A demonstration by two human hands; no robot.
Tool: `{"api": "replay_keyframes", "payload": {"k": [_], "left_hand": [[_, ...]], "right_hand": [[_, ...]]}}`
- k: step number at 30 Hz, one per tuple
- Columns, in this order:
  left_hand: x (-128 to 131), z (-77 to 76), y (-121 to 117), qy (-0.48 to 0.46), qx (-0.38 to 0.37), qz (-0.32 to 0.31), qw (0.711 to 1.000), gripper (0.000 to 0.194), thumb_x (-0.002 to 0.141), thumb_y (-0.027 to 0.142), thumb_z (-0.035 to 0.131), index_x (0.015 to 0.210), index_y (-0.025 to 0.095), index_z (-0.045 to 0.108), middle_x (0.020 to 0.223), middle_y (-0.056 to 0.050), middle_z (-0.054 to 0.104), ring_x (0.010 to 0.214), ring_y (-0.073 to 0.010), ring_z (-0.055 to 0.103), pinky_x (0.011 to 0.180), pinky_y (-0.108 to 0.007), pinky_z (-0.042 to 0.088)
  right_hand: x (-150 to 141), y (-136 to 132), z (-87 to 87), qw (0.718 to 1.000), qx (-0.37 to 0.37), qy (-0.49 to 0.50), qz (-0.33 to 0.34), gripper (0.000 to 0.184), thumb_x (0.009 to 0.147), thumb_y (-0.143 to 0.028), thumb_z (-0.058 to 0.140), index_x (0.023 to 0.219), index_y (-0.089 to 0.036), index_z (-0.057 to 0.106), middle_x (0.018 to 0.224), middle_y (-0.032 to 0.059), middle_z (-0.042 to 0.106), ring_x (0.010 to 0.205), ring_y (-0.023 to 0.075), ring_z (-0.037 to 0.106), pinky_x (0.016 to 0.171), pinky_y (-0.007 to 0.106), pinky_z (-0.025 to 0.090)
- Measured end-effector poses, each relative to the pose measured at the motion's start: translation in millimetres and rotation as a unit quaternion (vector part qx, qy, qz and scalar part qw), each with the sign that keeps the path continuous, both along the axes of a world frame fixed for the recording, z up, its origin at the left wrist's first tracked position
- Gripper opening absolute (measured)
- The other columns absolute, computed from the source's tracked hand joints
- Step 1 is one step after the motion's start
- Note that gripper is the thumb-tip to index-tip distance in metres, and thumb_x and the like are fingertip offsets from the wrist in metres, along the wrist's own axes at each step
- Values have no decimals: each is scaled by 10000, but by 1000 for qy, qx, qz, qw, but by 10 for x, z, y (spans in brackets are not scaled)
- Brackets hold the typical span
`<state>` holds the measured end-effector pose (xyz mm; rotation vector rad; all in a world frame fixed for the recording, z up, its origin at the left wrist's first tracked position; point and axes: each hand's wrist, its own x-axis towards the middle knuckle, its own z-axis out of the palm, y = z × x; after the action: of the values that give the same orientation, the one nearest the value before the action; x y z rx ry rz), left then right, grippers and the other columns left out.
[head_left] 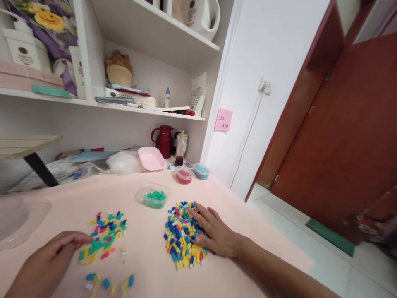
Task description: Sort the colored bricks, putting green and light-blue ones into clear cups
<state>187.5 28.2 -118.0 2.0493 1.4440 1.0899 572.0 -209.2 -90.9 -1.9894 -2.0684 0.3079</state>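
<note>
My right hand [215, 234] rests palm down, fingers spread, on the right side of a large heap of small coloured plastic pieces [181, 236], mostly blue and yellow. Its fingers hide part of that heap. At the lower left, my left hand [51, 258] has its fingers curled and pressed together, the fingertips at the edge of a smaller mixed pile [108, 227]. Whatever is between those fingers, if anything, is hidden. Green pieces [97, 247] lie close to its fingertips. Several loose blue and yellow pieces [106, 283] are scattered nearer to me.
Behind the heaps stands a clear tub of green pieces [153, 196]. Farther back are tubs of red pieces [184, 176] and light-blue pieces [201, 170], a pink tray [151, 159], a red jug [164, 140] and a bottle [180, 149]. A blurred clear container [40, 211] sits left.
</note>
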Motion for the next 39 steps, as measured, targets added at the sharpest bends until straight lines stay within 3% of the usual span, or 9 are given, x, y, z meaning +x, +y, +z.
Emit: {"api": "replay_keyframes", "payload": {"k": [7, 13, 17, 20, 25, 28, 32, 36, 39], "left_hand": [[47, 141, -151, -33, -116, -29, 992, 243, 627, 393, 485, 666, 314, 711, 871, 42, 783, 931, -247, 701, 920, -372, 508], [68, 217, -231, -59, -87, -16, 994, 252, 593, 352, 468, 654, 281, 702, 818, -6, 773, 848, -253, 710, 835, -377, 541], [81, 226, -279, -79, -42, -43, 995, 264, 634, 352, 468, 678, 261, 712, 796, -20, 753, 778, -222, 698, 783, -349, 564], [85, 202, -291, -92, -8, -45, 995, 274, 672, 342, 464, 695, 246, 719, 801, -28, 730, 745, -207, 682, 763, -348, 572], [83, 171, -304, -65, 32, -71, 995, 296, 718, 261, 454, 711, 249, 750, 940, -46, 693, 899, -201, 668, 877, -365, 556], [86, 149, -316, -30, 42, -93, 994, 353, 744, 209, 434, 738, 264, 783, 1056, -57, 660, 1033, -206, 646, 962, -375, 525], [114, 95, -326, 24, 46, -147, 988, 402, 744, 142, 430, 773, 291, 802, 1201, -48, 623, 1082, -202, 632, 980, -376, 522], [145, 44, -329, 81, 78, -193, 975, 467, 722, 89, 437, 856, 346, 803, 1299, -28, 616, 1175, -236, 593, 1023, -443, 487], [162, 40, -342, 97, 99, -223, 965, 446, 748, 109, 451, 847, 364, 803, 1326, -33, 620, 1182, -274, 589, 1008, -500, 484]], "right_hand": [[-48, 100, 104, 992, 38, 121, -19, 628, 995, -616, 277, 1558, -343, 221, 1649, 56, 155, 1508, 280, 130, 1199, 575, 72], [-66, 245, 349, 956, 119, 265, -50, 582, 990, -604, 323, 1459, -284, 451, 1555, 71, 381, 1438, 262, 319, 1200, 497, 221], [-391, 456, 504, 932, 164, 316, -67, 438, 927, -541, 510, 1261, -284, 628, 1371, 64, 572, 1270, 273, 500, 1081, 458, 383], [-769, 651, 586, 894, 130, 420, -84, 332, 892, -477, 540, 1042, -244, 723, 1140, 61, 691, 1096, 262, 589, 952, 418, 443], [-1308, 1026, 464, 837, 68, 537, -77, 316, 865, -346, 497, 1009, -196, 735, 1055, 79, 692, 890, 202, 609, 742, 325, 455], [-1489, 1141, 235, 888, 78, 450, -52, 321, 876, -241, 458, 1015, -188, 742, 1030, 91, 658, 896, 198, 599, 793, 337, 460], [-1617, 1112, -30, 965, 142, 218, 30, 412, 880, -105, 454, 1169, -259, 703, 1060, 87, 594, 965, 199, 570, 877, 341, 437], [-1699, 1067, -99, 986, 155, 24, 58, 610, 812, -19, 522, 1316, -355, 595, 1067, 82, 575, 963, 227, 545, 836, 361, 416], [-1700, 1066, -87, 985, 157, 4, 67, 536, 820, -28, 554, 1223, -368, 653, 1055, 66, 584, 956, 223, 550, 830, 354, 413]]}}
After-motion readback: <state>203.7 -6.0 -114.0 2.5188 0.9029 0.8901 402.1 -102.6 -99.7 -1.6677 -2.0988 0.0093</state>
